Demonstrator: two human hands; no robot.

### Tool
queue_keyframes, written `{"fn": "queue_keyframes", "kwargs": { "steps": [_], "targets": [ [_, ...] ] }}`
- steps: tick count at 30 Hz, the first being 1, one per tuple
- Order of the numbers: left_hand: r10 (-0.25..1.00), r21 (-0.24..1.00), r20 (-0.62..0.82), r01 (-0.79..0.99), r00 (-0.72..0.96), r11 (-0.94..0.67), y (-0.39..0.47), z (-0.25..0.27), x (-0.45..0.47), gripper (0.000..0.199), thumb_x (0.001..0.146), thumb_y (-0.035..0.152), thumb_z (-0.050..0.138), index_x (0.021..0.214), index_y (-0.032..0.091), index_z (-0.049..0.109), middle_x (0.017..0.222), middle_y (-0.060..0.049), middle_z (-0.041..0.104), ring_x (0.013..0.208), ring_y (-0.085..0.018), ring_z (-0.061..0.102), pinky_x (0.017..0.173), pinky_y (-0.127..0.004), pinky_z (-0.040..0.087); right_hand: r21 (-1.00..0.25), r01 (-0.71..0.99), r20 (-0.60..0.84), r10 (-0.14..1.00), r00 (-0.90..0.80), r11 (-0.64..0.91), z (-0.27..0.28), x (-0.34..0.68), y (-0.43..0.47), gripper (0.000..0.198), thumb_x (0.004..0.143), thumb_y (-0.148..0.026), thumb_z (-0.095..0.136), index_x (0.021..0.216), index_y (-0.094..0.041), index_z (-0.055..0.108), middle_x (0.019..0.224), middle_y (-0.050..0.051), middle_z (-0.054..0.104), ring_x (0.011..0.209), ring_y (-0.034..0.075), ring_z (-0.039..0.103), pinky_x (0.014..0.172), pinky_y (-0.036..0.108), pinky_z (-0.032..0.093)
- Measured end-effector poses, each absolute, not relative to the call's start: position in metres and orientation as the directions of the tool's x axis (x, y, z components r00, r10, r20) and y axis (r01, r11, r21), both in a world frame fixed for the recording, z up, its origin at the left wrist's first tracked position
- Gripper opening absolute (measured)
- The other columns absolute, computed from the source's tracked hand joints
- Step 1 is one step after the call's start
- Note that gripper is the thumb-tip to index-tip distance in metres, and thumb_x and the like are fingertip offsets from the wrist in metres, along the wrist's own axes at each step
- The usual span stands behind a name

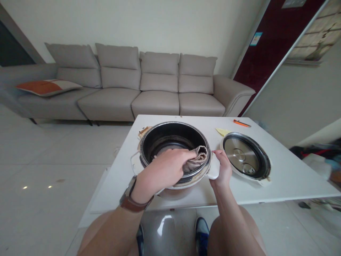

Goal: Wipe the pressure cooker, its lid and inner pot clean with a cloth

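Note:
A round pot with a black inside, an electric cooker by its look (pixel 170 137), stands on the white table (pixel 285 174). My left hand (pixel 170 165) reaches over its near rim, closed on a bunched brownish cloth (pixel 195 161) that lies against the right inner wall. The fingertips are hidden by the hand and cloth. On the right side, my right hand (pixel 222 167) is wrapped round the pot's white side handle (pixel 214 167). Right of that hand lies the cooker's lid (pixel 239 153), its metal inner face up.
An orange utility knife (pixel 241 123) and a yellow scrap (pixel 222 132) lie toward the table's far right. Behind the table stands a long grey-beige sofa (pixel 157 101) with an orange and white cushion (pixel 49 87). My knees and shoes are below the near edge.

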State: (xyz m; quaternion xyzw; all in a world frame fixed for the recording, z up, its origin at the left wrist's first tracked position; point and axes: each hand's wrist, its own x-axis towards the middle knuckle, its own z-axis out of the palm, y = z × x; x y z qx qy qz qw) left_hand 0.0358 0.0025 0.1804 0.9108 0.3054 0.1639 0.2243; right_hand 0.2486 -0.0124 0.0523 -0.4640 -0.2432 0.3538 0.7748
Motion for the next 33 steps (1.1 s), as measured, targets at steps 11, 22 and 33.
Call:
{"fn": "queue_keyframes", "kwargs": {
  "steps": [11,22,33],
  "targets": [
    [0.742,0.394,0.034,0.673,0.67,-0.626,0.018,0.186,-0.007,0.042,0.077,0.0,0.047,0.091,0.026,0.077,0.102,-0.003,0.08,0.096,-0.022,0.072,0.081,-0.031,0.049,-0.894,-0.324,0.038,0.773,0.633,0.31,0.053,0.248,-0.014,0.019,0.076,-0.036,0.074,0.074,-0.021,0.062,0.068,-0.005,0.057,0.062,0.012,0.049,0.059,0.027,0.034],
    [0.678,0.421,0.101,0.587,0.728,-0.692,-0.002,0.18,0.035,0.041,0.088,0.004,0.046,0.107,0.028,0.074,0.108,-0.004,0.078,0.1,-0.024,0.072,0.082,-0.031,0.051,-0.883,-0.347,0.032,0.779,0.626,0.315,0.054,0.247,-0.014,0.018,0.075,-0.034,0.074,0.074,-0.021,0.061,0.069,-0.005,0.057,0.061,0.012,0.049,0.059,0.027,0.035],
    [0.782,0.396,0.088,0.699,0.617,-0.596,0.017,0.184,0.0,0.041,0.083,0.004,0.048,0.099,0.027,0.078,0.107,-0.005,0.08,0.1,-0.025,0.073,0.086,-0.034,0.051,-0.892,-0.34,0.018,0.776,0.631,0.297,0.053,0.249,-0.015,0.019,0.073,-0.036,0.074,0.074,-0.021,0.061,0.069,-0.005,0.058,0.061,0.012,0.049,0.058,0.027,0.034]
  ]
}}
